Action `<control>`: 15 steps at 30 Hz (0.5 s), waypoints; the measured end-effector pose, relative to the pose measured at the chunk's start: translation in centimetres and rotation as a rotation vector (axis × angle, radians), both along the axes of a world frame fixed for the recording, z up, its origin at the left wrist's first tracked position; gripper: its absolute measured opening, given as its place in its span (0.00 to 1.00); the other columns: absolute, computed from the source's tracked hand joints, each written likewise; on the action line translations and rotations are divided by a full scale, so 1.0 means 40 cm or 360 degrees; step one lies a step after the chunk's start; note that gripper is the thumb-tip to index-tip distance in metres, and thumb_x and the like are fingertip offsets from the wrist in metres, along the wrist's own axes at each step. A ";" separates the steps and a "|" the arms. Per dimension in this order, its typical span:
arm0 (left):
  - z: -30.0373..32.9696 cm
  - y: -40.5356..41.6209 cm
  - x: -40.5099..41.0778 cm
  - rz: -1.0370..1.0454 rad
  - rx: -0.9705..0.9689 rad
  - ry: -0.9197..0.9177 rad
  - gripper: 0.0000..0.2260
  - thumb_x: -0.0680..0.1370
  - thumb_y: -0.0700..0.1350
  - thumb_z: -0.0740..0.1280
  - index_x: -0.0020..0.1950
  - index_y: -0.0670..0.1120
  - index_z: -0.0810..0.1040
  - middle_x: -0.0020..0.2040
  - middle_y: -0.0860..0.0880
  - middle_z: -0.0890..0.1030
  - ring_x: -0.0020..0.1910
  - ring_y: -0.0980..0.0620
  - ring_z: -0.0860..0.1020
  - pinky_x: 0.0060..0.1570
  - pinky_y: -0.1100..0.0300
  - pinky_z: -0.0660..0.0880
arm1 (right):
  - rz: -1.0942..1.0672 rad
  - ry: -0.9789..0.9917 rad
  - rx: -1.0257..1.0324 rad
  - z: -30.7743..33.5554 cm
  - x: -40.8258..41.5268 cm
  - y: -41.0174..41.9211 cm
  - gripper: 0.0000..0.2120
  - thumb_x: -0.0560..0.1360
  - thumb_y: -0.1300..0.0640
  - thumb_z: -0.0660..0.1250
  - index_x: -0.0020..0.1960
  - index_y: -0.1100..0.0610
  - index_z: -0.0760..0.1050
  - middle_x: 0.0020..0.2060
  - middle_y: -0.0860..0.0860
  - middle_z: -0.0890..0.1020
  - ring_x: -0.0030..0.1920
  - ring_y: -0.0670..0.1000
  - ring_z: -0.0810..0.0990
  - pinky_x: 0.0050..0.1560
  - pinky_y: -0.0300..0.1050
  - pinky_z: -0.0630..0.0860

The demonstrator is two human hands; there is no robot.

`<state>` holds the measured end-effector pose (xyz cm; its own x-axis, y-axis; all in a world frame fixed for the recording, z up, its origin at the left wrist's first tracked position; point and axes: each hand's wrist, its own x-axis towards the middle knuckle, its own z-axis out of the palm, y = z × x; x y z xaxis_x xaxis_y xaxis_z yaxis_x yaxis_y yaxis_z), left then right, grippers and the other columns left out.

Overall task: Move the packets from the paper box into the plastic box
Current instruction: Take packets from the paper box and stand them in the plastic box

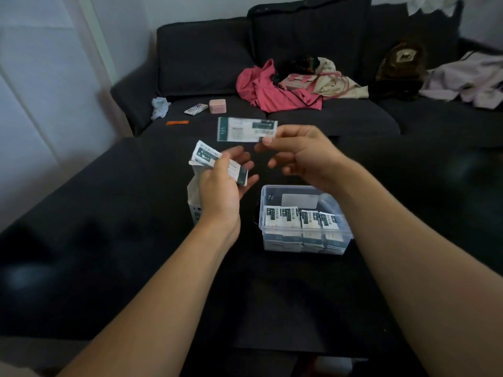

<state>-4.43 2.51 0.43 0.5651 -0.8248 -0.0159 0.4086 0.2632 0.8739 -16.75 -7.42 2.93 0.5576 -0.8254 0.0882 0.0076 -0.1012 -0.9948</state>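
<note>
Right hand (pixel 302 153) pinches single packet (pixel 246 129); left hand (pixel 220 183) grips packet stack (pixel 217 161) above paper box (pixel 194 202).

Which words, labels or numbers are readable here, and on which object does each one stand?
No text can be read with certainty.
Packets in the plastic box: white characters on dark green, too blurred.
Packet in the right hand: print blurred.
Packets in the left hand: characters unreadable.
Paper box: print unreadable.

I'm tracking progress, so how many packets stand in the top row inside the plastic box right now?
4 packets show upright in a row near the front of the plastic box. More lie beneath them, so others may be hidden.
</note>
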 end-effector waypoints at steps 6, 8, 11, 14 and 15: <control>0.002 0.034 0.006 -0.0619 0.0392 -0.0233 0.14 0.85 0.49 0.57 0.56 0.42 0.78 0.30 0.48 0.80 0.29 0.52 0.82 0.21 0.64 0.74 | 0.0360 0.0584 -0.0300 0.084 -0.133 -0.014 0.06 0.75 0.68 0.68 0.49 0.61 0.83 0.41 0.56 0.86 0.34 0.48 0.80 0.31 0.37 0.69; -0.001 0.037 0.003 -0.0879 0.0541 -0.0309 0.21 0.85 0.57 0.56 0.56 0.43 0.80 0.32 0.47 0.82 0.29 0.51 0.82 0.19 0.64 0.73 | 0.0398 0.0966 -0.0436 0.099 -0.132 -0.011 0.07 0.76 0.68 0.67 0.47 0.61 0.84 0.43 0.59 0.86 0.36 0.47 0.81 0.36 0.40 0.71; -0.011 0.029 -0.002 -0.1168 0.0571 -0.0403 0.33 0.80 0.68 0.55 0.55 0.41 0.82 0.40 0.43 0.84 0.36 0.47 0.84 0.24 0.63 0.76 | 0.0406 0.1335 -0.0521 0.098 -0.102 -0.006 0.07 0.77 0.65 0.69 0.47 0.58 0.85 0.41 0.53 0.87 0.38 0.46 0.83 0.42 0.43 0.76; -0.016 0.024 -0.009 -0.1186 0.0615 -0.0473 0.28 0.79 0.66 0.62 0.55 0.41 0.82 0.42 0.43 0.85 0.39 0.48 0.84 0.27 0.63 0.77 | 0.0428 0.1453 -0.0594 0.085 -0.074 -0.001 0.06 0.77 0.62 0.70 0.48 0.54 0.84 0.42 0.50 0.87 0.42 0.46 0.85 0.44 0.44 0.78; -0.020 0.022 -0.010 -0.1136 0.0631 -0.0507 0.22 0.79 0.61 0.65 0.55 0.42 0.81 0.40 0.45 0.84 0.37 0.50 0.84 0.26 0.64 0.76 | 0.0426 0.1451 -0.0611 0.080 -0.070 -0.001 0.06 0.77 0.61 0.71 0.50 0.52 0.84 0.43 0.49 0.87 0.44 0.47 0.85 0.44 0.44 0.78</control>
<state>-4.83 3.37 -0.38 -0.0574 -0.9504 -0.3058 0.0809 -0.3097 0.9474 -19.54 -7.45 6.15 0.7065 -0.6694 -0.2297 -0.6664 -0.5200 -0.5342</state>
